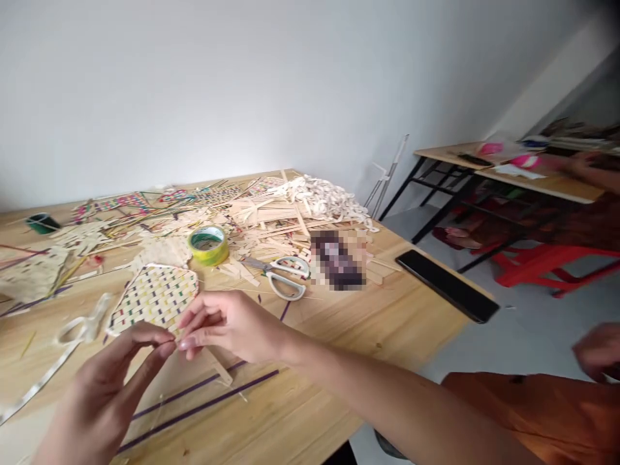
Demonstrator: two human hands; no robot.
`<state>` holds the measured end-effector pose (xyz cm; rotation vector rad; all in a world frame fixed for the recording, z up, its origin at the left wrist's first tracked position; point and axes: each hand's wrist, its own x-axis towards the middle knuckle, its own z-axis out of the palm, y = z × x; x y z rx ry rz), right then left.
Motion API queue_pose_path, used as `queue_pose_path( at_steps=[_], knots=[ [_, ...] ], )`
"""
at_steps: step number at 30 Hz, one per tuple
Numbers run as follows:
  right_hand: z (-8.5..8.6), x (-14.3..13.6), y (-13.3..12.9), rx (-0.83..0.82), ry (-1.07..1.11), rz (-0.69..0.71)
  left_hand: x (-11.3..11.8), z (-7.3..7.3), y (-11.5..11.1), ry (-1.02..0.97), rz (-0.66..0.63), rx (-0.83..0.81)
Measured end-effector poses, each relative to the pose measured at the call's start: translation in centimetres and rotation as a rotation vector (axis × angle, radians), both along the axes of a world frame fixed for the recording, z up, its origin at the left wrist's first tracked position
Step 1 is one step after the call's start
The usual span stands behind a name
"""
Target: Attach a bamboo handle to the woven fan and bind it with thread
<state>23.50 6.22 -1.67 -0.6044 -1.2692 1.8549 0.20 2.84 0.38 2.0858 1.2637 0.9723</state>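
Hands [104,387], woven piece [154,295] just beyond them

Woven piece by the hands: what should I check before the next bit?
1. Woven piece in sight: ok, though the hands hide a bit.
2. Left hand and right hand close together: ok.
3. Something pinched between them: cannot tell, too small.
4. Scissors out of the way: ok, beyond the right hand.
5. Strips tidy: not ok, scattered across the table.
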Motion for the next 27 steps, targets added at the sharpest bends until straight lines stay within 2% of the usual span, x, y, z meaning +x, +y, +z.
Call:
queue_pose_path(
  at_steps=[2, 4, 7, 14, 23, 27],
  knots=[
    [0.2, 0.1, -0.2, 0.007, 0.003, 0.0, 0.7, 0.9, -0.3, -0.016, -0.045, 0.0],
    [0.4, 0.2, -0.4, 0.011, -0.007, -0.005, 1.0, 1.1, -0.4, -0.065, -0.045, 0.028],
    [0.6, 0.3, -0.6, 0.042, -0.045, -0.014, 1.1, 0.9, -0.6, -0.124, -0.048, 0.032],
    [0.7, 0.5, -0.9, 0.073, -0.074, -0.007, 0.7, 0.4, -0.8, -0.113, -0.124, -0.012],
    [0.4, 0.2, -1.2, 0.059, -0.119, 0.004, 1.0, 0.7, -1.1, 0.016, -0.184, -0.01],
    [0.2, 0.2, -1.3, 0.055, -0.133, 0.001, 1.2, 0.6, -1.3, 0.037, -0.17, 0.028]
  ],
)
